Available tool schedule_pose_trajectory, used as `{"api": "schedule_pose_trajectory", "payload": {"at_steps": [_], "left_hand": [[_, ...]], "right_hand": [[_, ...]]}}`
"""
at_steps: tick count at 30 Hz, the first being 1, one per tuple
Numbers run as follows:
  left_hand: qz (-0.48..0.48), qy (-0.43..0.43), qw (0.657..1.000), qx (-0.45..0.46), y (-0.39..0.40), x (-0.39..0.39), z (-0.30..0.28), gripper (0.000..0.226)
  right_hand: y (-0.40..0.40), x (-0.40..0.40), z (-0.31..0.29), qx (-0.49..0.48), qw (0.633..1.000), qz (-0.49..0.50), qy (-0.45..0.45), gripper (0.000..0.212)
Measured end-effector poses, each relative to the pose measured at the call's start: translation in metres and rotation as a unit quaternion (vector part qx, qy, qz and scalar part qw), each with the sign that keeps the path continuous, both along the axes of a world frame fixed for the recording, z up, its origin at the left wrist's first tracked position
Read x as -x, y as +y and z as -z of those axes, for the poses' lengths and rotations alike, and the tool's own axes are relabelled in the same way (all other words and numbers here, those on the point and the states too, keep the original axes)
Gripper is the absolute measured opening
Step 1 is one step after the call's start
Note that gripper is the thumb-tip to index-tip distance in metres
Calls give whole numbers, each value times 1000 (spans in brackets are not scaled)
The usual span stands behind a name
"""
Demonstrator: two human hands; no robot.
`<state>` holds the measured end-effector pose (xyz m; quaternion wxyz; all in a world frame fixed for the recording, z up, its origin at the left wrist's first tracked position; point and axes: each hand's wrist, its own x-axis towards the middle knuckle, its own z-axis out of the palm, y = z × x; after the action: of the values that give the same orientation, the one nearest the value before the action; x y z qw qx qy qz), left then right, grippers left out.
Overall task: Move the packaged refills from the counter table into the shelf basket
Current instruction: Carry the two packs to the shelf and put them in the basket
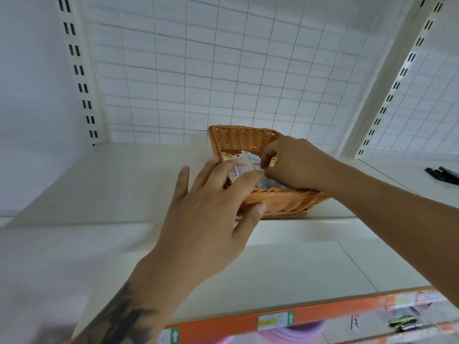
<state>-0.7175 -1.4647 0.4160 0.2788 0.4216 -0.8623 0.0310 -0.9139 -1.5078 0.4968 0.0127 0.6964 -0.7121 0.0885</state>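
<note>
A brown wicker basket (pixel 238 137) stands on a white shelf, close to its front edge. Inside it lie several flat packaged refills (pixel 244 161) with pale cards and yellow corners. My right hand (pixel 288 162) reaches into the basket from the right and pinches the edge of a refill pack between thumb and fingers. My left hand (pixel 213 202) is spread in front of the basket, its fingers straight; the fingertips touch the packs at the basket's left side and the thumb lies against the front wall. Most of the basket's inside is hidden by both hands.
The white shelf (pixel 119 184) runs left of the basket, backed by a white wire grid panel (pixel 198 70). A slotted upright (pixel 79 75) stands at the left. A black object (pixel 443 173) lies on the neighbouring shelf at right. An orange shelf edge strip (pixel 323 316) with labels runs below.
</note>
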Motion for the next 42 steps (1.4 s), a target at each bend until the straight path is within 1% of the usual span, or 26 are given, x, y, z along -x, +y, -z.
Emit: {"api": "schedule_pose_trajectory", "payload": {"at_steps": [2,3,4,5,6,8,10,12,14,18,21,24,27,30,34,39,42], "left_hand": [[-30,-16,999,-5,8,-3,0,55],[-48,-28,998,-6,12,-6,0,58],[-67,-40,997,-9,18,-10,0,62],[-87,-51,995,-13,25,-15,1,67],[-109,-62,992,-17,33,-20,2,70],[-155,-84,984,-28,52,-29,6,74],[-199,-103,974,-31,77,-33,15,74],[-238,-109,965,-35,109,-35,30,72],[-270,-108,955,-59,145,-35,55,71],[-342,-129,919,-151,239,-34,132,68],[-400,-134,877,-228,329,-33,195,73],[-464,-115,819,-317,422,-30,242,69],[-517,-80,765,-375,501,-22,270,63],[-555,-54,724,-405,564,-14,284,62],[-599,-43,689,-406,630,-9,291,62],[-653,-7,641,-403,712,-12,293,63],[-682,4,619,-390,770,-20,289,63]], "right_hand": [[16,2,5,106,992,-32,-64,14],[27,2,10,180,976,-59,-104,17],[40,1,18,255,955,-93,-122,20],[54,-1,29,312,935,-129,-107,23],[66,-2,42,347,921,-160,-72,27],[86,-1,72,374,905,-202,-6,36],[105,0,101,374,899,-227,21,41],[129,-1,127,353,900,-257,1,42],[157,-4,156,303,904,-301,-29,43],[216,-21,227,150,921,-353,-66,52],[269,-40,289,35,916,-392,-77,52],[336,-60,339,-71,890,-439,-96,57],[397,-73,363,-123,858,-485,-117,57],[446,-81,374,-169,822,-529,-124,58],[500,-94,375,-192,783,-578,-126,58],[567,-124,370,-191,738,-641,-92,58],[614,-149,367,-185,715,-670,-74,60]]}}
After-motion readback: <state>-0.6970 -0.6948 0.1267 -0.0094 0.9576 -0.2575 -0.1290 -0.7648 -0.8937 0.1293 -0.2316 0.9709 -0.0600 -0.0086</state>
